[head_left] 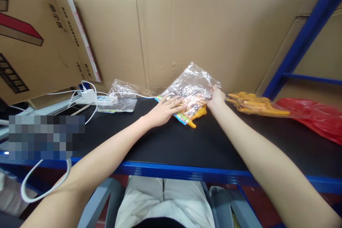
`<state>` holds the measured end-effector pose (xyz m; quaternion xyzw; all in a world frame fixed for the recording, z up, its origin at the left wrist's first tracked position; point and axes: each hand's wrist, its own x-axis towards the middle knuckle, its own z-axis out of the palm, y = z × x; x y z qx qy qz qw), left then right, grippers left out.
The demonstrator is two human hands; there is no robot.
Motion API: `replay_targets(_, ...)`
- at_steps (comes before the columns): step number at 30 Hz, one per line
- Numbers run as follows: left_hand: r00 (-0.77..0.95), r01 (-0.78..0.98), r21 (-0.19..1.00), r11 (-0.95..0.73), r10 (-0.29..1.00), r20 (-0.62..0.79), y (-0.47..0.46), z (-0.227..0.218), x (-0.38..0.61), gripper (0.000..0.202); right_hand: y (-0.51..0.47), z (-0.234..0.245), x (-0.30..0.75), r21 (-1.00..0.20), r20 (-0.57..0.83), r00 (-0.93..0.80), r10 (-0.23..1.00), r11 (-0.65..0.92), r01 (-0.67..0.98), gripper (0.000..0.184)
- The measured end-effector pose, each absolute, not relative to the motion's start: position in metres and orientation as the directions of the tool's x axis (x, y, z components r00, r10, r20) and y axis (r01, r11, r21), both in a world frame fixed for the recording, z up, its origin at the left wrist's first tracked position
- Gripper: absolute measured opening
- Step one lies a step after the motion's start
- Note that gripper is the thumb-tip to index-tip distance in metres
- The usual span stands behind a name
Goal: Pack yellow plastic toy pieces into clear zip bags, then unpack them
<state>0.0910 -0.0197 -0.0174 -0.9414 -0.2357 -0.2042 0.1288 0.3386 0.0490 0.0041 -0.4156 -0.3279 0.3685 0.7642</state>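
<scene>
1. Clear plastic bag [191,78], printed colour strip along its lower edge; on the black worktop [165,146], before the cardboard panel [213,32].
2. Orange pieces [199,113], at the bag's lower end; some visible through film, one tip projecting past the strip. Whether all lie inside or beneath: cannot tell.
3. Left hand [166,110]: fingers extended and parted, laid flat over the bag's left part, gripping nothing.
4. Right hand [216,98]: thumb and fingers closed on the film at the bag's right edge; fingers partly hidden.
5. Filled bag of orange pieces [253,104], right of the right hand, touching red plastic bag [315,115].
6. Second clear bag [124,96], left, beside white power strip [105,99].
</scene>
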Motion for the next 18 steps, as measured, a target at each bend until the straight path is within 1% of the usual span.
replay_targets(2,0.818,0.523,-0.196,-0.829,0.425,0.388,-0.015,-0.016,0.09,0.063,0.045,0.007,0.335,-0.867,0.09,0.524,0.847,0.325,-0.377,0.028)
replay_targets(3,0.816,0.547,-0.222,-0.807,0.454,0.359,-0.013,-0.015,0.089,0.066,0.042,0.008,0.333,-0.86,0.077,0.518,0.852,0.319,-0.397,0.027)
replay_targets(6,0.778,0.627,-0.304,-0.717,0.554,0.297,-0.008,-0.006,0.084,0.07,0.033,0.01,0.325,-0.83,0.065,0.488,0.87,0.319,-0.458,0.028)
replay_targets(9,0.701,0.709,-0.365,-0.603,0.661,0.269,-0.009,0.004,0.077,0.063,0.026,0.01,0.32,-0.824,0.11,0.45,0.886,0.335,-0.458,0.033)
replay_targets(12,0.577,0.799,-0.401,-0.448,0.759,0.3,-0.016,0.012,0.064,0.055,0.021,0.008,0.316,-0.845,0.158,0.408,0.899,0.337,-0.414,0.029)
replay_targets(14,0.484,0.848,-0.412,-0.333,0.804,0.346,-0.022,0.013,0.05,0.055,0.019,0.008,0.312,-0.86,0.169,0.378,0.91,0.324,-0.395,0.023)
replay_targets(16,0.352,0.899,-0.394,-0.189,0.848,0.397,-0.026,0.01,0.033,0.055,0.017,0.007,0.309,-0.872,0.192,0.347,0.918,0.322,-0.369,0.019)
replay_targets(18,0.195,0.937,-0.346,-0.041,0.886,0.422,-0.027,0.004,0.013,0.053,0.016,0.007,0.306,-0.886,0.224,0.308,0.925,0.325,-0.331,0.016)
